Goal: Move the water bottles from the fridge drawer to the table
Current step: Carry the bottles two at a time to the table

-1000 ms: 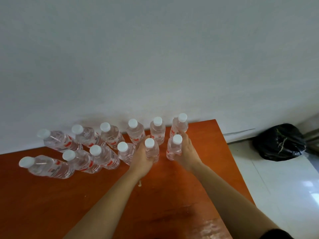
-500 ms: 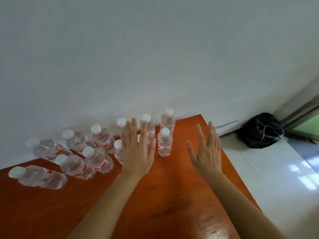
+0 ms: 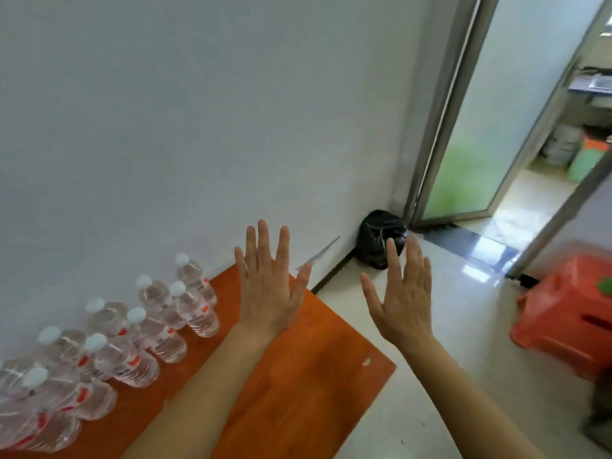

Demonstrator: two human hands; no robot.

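Both hands raised with fingers spread flat, holding nothing: left hand [image 3: 268, 289] over orange worktop [image 3: 298, 376], right hand [image 3: 405, 299] over floor. Water bottles [image 3: 159, 326] stand on worktop along wall, left of hands.

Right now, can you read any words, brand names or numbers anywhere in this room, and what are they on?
Nothing here can be read.
Labels on the water bottles: red marks and dark print, too small and blurred to read.
Green patch on the orange stool: blurred, no letters show.
The black bag and the table: no writing visible.
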